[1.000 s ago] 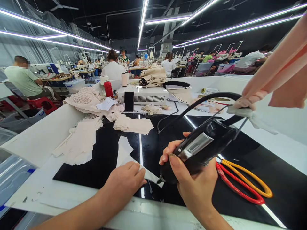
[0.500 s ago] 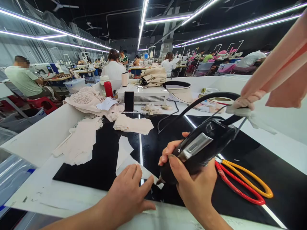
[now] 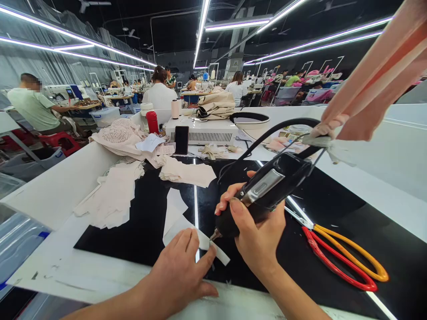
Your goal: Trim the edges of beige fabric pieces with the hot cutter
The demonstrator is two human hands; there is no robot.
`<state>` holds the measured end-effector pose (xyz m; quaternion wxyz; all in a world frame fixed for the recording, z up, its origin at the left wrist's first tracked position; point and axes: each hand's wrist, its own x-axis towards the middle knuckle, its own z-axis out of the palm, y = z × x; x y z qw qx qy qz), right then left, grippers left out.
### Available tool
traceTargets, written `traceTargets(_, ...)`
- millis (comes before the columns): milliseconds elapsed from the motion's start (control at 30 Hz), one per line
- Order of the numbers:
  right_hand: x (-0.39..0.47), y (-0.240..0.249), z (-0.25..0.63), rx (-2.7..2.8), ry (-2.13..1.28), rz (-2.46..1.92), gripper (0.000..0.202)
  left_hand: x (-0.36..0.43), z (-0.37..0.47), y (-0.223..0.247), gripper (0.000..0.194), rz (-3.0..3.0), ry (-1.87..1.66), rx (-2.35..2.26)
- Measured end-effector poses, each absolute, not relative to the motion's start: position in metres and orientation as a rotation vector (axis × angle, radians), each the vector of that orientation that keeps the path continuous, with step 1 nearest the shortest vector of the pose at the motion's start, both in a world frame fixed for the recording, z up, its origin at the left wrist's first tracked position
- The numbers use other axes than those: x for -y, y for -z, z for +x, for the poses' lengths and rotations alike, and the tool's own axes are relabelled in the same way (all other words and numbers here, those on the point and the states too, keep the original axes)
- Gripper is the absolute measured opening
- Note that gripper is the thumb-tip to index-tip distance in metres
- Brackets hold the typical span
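Observation:
My right hand (image 3: 253, 222) is wrapped round a black corded hand tool (image 3: 267, 184) with a metal plate on its side. The tool's narrow metal tip (image 3: 215, 235) points down at the edge of a white fabric piece (image 3: 175, 204), close to my left fingertips; whether it touches cannot be told. My left hand (image 3: 180, 266) lies over the fabric with its fingers stretched out, pressing it onto the black board (image 3: 133, 249). A narrow end of the fabric sticks out past my left index finger. The left palm hides part of the piece.
Scissors (image 3: 343, 255) with red and orange handles lie at right. Stacks of pale fabric (image 3: 110, 195) and more cut pieces (image 3: 187, 172) are at left and behind. A phone (image 3: 182, 140) leans against a white box (image 3: 203, 133). Pink cloth (image 3: 370, 84) hangs tied to the tool's cord.
My right hand has moved the tool left and slightly away from me, so its tip shifts from the fabric's end toward my left fingers. The left hand stays nearly still.

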<state>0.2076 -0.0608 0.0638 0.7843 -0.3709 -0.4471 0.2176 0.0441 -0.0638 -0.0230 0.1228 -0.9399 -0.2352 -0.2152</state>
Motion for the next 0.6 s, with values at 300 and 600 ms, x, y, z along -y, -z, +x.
traceTargets(300,0.0627,-0.0644,0.2082,0.985,-0.471,-0.805,0.031,0.0694,0.0449,0.0242,0.094,-2.778,0.667,0.702)
traceTargets(600,0.0593,-0.0623,0.2095,0.977,-0.505,-0.823,0.041,0.072,0.0482,0.0209,0.089,-2.818,0.715,0.676)
